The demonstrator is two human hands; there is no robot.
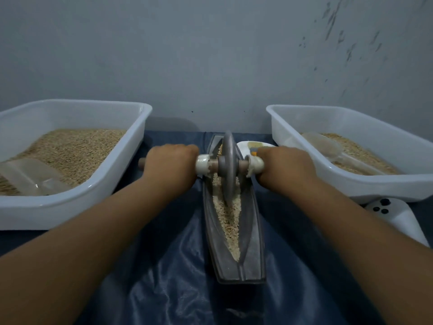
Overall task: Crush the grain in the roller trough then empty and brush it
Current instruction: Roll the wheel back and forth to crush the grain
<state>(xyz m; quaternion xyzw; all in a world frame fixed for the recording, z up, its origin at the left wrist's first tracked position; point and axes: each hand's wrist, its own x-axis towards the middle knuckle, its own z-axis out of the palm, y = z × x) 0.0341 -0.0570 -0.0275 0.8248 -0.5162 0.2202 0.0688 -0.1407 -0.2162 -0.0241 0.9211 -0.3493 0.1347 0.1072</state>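
**Crushing under way: wheel seated mid-trough, axle held at both ends**

Gripping the wooden axle [212, 165] on either side of the wheel, the left hand [171, 160] and right hand [284, 164] are each curled tightly round a handle end, forming a two-sided grip. The roller wheel [227, 164] is set midway between the two hands, equally near to each, its edge sunk into the grain [228, 214] below the grip. The axle's long axis is laid crosswise, from hand to hand. The trough [234, 231] is stretched at right angles to it, its long axis pointed away from the person toward the wall, with more of its length lying nearer than the grip than beyond it. Rolling is therefore judged to be due along that fore-and-aft line. Emptying and brushing are not yet begun. Two white tubs [70, 207] [351, 184] of grain are placed outward of each hand on the bench [164, 289].
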